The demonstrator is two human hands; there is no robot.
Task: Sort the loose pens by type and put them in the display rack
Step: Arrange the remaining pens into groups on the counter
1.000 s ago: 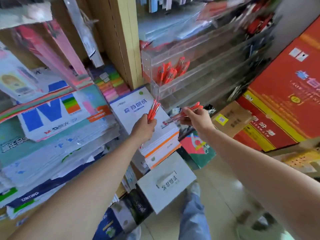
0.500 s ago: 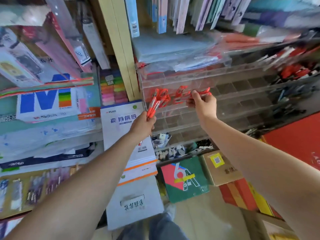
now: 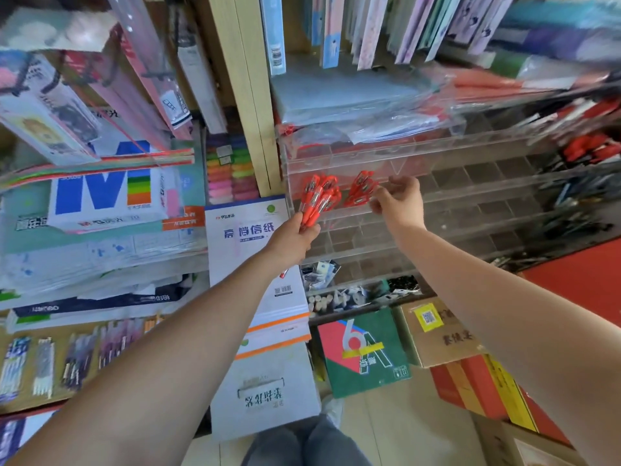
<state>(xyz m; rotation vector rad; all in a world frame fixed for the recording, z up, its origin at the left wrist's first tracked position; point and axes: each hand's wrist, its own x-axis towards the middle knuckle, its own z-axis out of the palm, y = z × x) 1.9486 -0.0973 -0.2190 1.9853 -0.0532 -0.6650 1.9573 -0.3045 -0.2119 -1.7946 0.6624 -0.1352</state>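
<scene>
Left hand: the left hand (image 3: 291, 239), centre of the frame, is closed around a bunch of red pens (image 3: 311, 213); their upper ends fan up against the front of the clear acrylic display rack (image 3: 437, 196).
Right hand: the right hand (image 3: 400, 201), just right of centre, has its fingers loosely curled and part-open at a compartment in the rack's upper row; whether the fingertips hold a pen cannot be told.
Pens in rack: two clusters of red pens (image 3: 361, 188) stand tilted in neighbouring compartments at the rack's upper left; the right cluster is just beside the right hand.
Rack: rows of small compartments run toward the right edge; most look bare.
Surroundings: a white paper pad (image 3: 248, 230) stands left of the rack; a cardboard box (image 3: 437, 331) sits lower right.
</scene>
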